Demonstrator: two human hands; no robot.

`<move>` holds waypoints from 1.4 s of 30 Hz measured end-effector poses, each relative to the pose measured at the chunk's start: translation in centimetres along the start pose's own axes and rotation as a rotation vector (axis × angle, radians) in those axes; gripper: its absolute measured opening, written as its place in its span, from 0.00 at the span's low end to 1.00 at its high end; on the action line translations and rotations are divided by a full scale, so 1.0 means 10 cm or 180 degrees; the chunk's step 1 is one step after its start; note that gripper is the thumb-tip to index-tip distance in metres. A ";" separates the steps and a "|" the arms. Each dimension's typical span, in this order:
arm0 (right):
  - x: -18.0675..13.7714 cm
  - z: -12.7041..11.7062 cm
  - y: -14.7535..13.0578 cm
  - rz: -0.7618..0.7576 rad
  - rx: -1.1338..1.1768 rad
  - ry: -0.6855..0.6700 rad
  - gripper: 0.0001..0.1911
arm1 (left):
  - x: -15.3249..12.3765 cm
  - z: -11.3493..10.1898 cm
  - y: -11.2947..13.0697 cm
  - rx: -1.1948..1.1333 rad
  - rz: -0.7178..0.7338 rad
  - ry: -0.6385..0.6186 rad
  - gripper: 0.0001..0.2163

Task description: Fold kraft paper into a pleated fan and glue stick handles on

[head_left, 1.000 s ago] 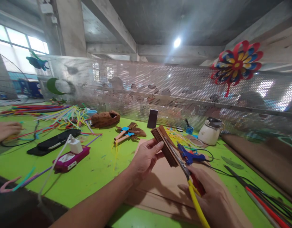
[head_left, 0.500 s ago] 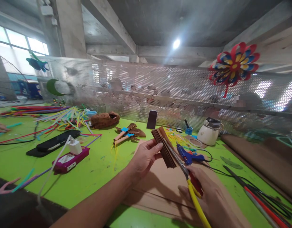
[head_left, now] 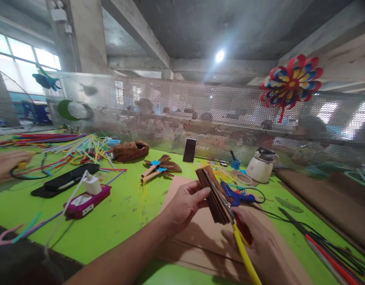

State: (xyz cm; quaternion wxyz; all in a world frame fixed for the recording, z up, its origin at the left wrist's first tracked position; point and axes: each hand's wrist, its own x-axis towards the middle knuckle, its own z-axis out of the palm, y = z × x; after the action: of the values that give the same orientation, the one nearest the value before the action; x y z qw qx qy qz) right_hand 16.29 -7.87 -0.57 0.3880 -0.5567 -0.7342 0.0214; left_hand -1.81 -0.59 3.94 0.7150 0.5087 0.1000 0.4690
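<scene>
My left hand (head_left: 188, 202) pinches a stack of brown paper strips (head_left: 213, 200) between thumb and fingers, held tilted above the table. In my right hand (head_left: 256, 237) are yellow-handled scissors (head_left: 243, 253), gripped by the handles. Their blades lie along the right side of the stack, partly hidden by it, with a brown flap of paper beyond them. Under both hands lie flat sheets of brown paper (head_left: 197, 241). Just past the stack rests a blue glue gun (head_left: 237, 194).
A purple power strip (head_left: 89, 204) with a white plug and a black case (head_left: 66, 180) lie left. Winged paper figures (head_left: 161, 168), a phone (head_left: 190, 150) and a white jug (head_left: 261, 166) stand farther back. Another person's hand (head_left: 10, 164) is at far left. Large shears (head_left: 301, 227) lie right.
My left hand has shifted right and slightly down with the paper stack, deeper along the scissor blades. The other person's hand at far left has reached farther into view.
</scene>
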 end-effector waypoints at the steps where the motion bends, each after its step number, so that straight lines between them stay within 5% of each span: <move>1: 0.00 -0.01 -0.01 -0.0004 -0.0008 0.0021 0.16 | 0.00 0.00 0.00 -0.0001 -0.0004 -0.0014 0.09; 42: -0.03 -0.01 0.00 0.0060 0.0026 0.0252 0.17 | -0.01 -0.06 0.02 0.0120 -0.0149 -0.0119 0.12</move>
State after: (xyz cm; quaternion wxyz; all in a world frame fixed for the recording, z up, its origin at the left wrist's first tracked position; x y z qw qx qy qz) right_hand 16.37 -8.17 -0.62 0.4187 -0.5625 -0.7129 0.0060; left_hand -2.32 -0.31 3.80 0.7178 0.5284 0.1074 0.4405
